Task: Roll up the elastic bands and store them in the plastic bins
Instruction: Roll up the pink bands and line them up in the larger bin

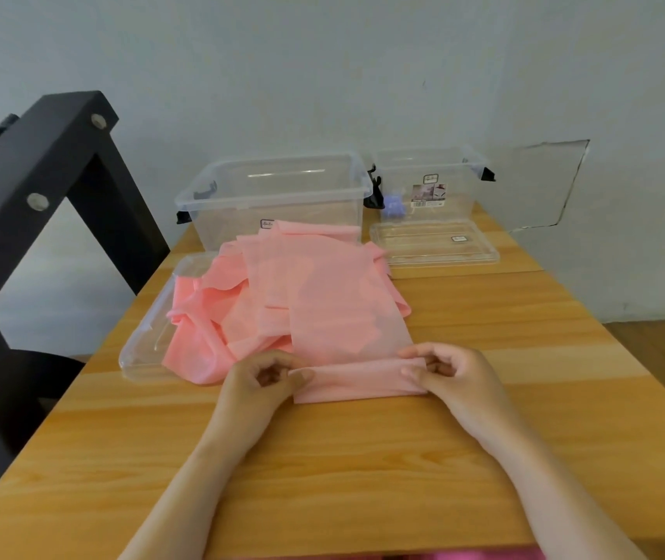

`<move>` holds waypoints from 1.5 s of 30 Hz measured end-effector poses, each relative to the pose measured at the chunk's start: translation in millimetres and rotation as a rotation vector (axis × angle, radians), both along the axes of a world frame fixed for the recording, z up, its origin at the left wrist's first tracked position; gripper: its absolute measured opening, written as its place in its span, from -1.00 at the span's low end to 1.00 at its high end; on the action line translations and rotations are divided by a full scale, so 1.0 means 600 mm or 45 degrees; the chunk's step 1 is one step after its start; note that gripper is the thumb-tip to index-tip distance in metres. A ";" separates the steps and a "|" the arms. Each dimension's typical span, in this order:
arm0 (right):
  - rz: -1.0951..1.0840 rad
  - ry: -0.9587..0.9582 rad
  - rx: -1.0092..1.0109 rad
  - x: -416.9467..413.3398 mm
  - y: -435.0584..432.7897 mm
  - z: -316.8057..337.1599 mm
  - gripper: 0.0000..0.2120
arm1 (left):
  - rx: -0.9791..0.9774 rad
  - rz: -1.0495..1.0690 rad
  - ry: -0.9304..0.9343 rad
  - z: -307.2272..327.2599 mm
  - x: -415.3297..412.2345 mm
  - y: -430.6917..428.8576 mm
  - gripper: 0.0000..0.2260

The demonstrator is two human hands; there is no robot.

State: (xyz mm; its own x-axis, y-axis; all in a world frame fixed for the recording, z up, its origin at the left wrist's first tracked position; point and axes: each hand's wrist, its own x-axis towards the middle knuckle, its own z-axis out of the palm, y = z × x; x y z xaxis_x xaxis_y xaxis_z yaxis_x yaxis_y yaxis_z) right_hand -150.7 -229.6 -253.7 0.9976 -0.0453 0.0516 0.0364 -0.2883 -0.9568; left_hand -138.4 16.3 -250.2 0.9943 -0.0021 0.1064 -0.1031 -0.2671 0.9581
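Currently, with the left hand and right hand each pinching one end of the pink band's first fold on the table, the roll should probably advance evenly, both grips level, turns tight, edges aligned.

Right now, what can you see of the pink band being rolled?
The long pink elastic band looks thin and stretchy. Its near end is turned into a flat roll on the light wooden table; the left hand and right hand pinch its two ends. The rest lies flat across a heap of crumpled pink bands.
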 end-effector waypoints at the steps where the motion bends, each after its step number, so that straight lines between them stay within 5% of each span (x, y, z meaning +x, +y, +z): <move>1: -0.006 -0.020 -0.003 -0.001 0.000 -0.002 -0.88 | -0.001 0.014 -0.020 -0.003 0.001 0.000 -0.92; 17: 0.036 -0.007 0.181 -0.005 0.002 0.000 -0.87 | -0.197 -0.051 0.049 0.000 -0.006 0.002 -0.98; 27: -0.008 0.021 0.189 -0.010 0.002 0.006 -0.89 | -0.213 -0.127 0.187 0.003 -0.004 0.020 -0.75; 39: 0.093 0.030 0.193 -0.005 -0.003 0.005 -0.92 | -0.124 -0.218 0.050 -0.004 -0.001 0.022 -0.95; 45: 0.104 0.031 0.321 -0.003 -0.009 0.000 -0.84 | -0.284 -0.272 0.115 -0.005 0.002 0.030 -0.97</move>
